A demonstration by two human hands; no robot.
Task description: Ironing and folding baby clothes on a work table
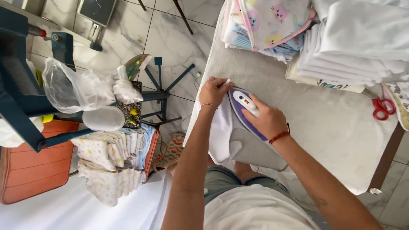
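Gripping smooth purple-white iron [243,111] w/ right hand [266,119], left hand [214,90] flat, fingers spread, on soft white cloth [221,134].

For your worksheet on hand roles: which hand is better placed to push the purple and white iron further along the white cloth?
Right hand: it grips the purple and white iron; the left hand pins the white cloth.
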